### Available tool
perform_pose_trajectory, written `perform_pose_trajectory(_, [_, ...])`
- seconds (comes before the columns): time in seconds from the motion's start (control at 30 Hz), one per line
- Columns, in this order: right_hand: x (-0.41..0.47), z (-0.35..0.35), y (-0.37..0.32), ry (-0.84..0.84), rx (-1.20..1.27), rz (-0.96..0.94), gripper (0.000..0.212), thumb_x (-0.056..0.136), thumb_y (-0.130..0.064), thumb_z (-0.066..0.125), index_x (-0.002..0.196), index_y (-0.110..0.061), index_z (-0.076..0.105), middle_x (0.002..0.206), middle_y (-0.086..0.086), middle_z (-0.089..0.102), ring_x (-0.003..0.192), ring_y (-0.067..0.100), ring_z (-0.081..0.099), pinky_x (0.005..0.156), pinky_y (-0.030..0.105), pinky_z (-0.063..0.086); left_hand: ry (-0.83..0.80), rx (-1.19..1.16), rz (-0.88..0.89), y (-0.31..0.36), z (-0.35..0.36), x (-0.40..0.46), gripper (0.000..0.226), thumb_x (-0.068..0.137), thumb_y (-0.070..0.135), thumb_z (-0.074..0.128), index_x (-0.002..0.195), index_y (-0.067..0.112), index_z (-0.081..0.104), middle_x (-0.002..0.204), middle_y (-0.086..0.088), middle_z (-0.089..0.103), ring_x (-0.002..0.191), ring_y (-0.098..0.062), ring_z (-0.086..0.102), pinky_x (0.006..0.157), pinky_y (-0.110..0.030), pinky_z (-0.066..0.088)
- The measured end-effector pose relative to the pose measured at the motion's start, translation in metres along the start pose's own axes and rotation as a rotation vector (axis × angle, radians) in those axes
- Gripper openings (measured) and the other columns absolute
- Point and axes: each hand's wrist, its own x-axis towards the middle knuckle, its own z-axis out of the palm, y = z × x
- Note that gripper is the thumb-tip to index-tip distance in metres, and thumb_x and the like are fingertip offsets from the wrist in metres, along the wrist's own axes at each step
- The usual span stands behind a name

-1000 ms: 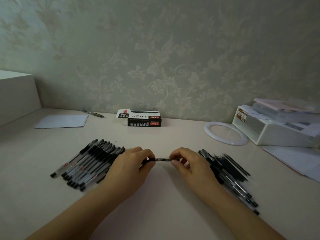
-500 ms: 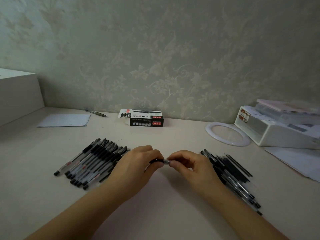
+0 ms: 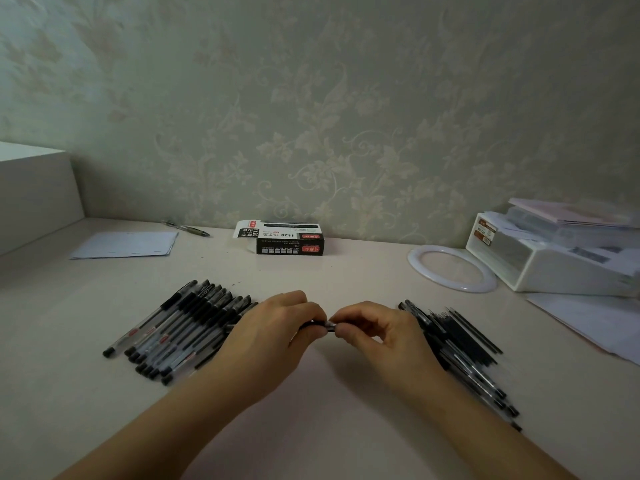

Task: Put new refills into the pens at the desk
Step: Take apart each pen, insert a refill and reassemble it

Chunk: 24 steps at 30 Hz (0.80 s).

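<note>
Head view, looking down at the desk [image 3: 329, 427]: my left hand [image 3: 270, 337] and right hand [image 3: 377, 332] meet just above the surface, and between them I hold one pen [image 3: 323, 323]. Only a short piece of it shows between my fingertips, dark on the left and silvery at the tip on the right. My left grip is curled around the dark barrel; my right grip pinches the metal tip end with thumb and forefinger. The rest of the pen is hidden under my hands. To my left lies a row of pens [image 3: 180, 327] side by side, clear barrels with black grips and black caps, some with a red mark. To my right sits a looser, blurred pile of pens and refills [image 3: 460, 344], thin and black. A black-and-white box [image 3: 287, 239] stands by the wall.
</note>
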Motion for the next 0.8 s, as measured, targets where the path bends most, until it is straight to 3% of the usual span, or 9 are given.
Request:
perform_pose_trajectory(0.13, [0.000,0.001,-0.003,-0.004,-0.017,-0.014,0.012,0.090,-0.019,0.068,0.098,-0.025,0.075,0.091,-0.015,0.073,0.087,0.006,0.068,0.079,0.019,0.053,0.009,0.007,-0.024,0.001,-0.001,0.000,0.018,0.093,0.037,0.055,0.103,0.030,0.069,0.085,0.012,0.057,0.071,-0.005,0.052,0.063,-0.026,0.045])
perform_pose_trajectory(0.27, [0.000,0.003,-0.001,0.120,-0.087,-0.024,0.021,0.090,-0.024,0.068,0.111,-0.027,0.067,0.094,-0.014,0.068,0.083,0.002,0.063,0.074,0.011,0.049,0.121,0.086,-0.106,-0.003,-0.009,0.001,0.018,0.093,0.033,0.054,0.103,0.026,0.068,0.088,0.010,0.055,0.071,-0.009,0.054,0.063,-0.031,0.048])
perform_pose_trajectory(0.37, [0.001,-0.001,0.004,0.159,-0.158,-0.019,0.017,0.091,-0.023,0.066,0.108,-0.024,0.068,0.094,-0.014,0.065,0.084,0.002,0.061,0.072,0.010,0.047,0.254,0.194,-0.329,-0.024,-0.025,0.005,0.020,0.095,0.021,0.052,0.107,0.017,0.068,0.093,0.002,0.051,0.073,-0.017,0.050,0.062,-0.030,0.041])
perform_pose_trajectory(0.43, [0.001,-0.003,0.007,0.169,-0.193,-0.015,0.014,0.091,-0.021,0.067,0.104,-0.024,0.069,0.092,-0.015,0.065,0.084,0.002,0.060,0.072,0.011,0.047,0.283,0.254,-0.510,-0.043,-0.039,0.004,0.023,0.096,0.016,0.049,0.110,0.011,0.067,0.098,-0.003,0.051,0.076,-0.023,0.052,0.066,-0.037,0.047])
perform_pose_trajectory(0.63, [-0.001,-0.002,0.008,0.133,-0.267,-0.049,0.010,0.091,-0.021,0.066,0.098,-0.025,0.071,0.090,-0.017,0.064,0.084,0.002,0.061,0.072,0.013,0.048,0.155,0.408,-0.800,-0.075,-0.054,-0.007,0.024,0.096,0.015,0.047,0.109,0.012,0.067,0.099,-0.010,0.051,0.088,-0.031,0.053,0.074,-0.040,0.047])
perform_pose_trajectory(0.8, [-0.002,-0.004,0.008,0.133,-0.286,-0.039,0.009,0.090,-0.020,0.067,0.095,-0.026,0.071,0.088,-0.017,0.064,0.083,0.002,0.061,0.071,0.013,0.048,0.101,0.397,-0.837,-0.081,-0.048,-0.010,0.026,0.096,0.016,0.046,0.111,0.015,0.066,0.107,-0.009,0.053,0.098,-0.032,0.053,0.078,-0.038,0.045])
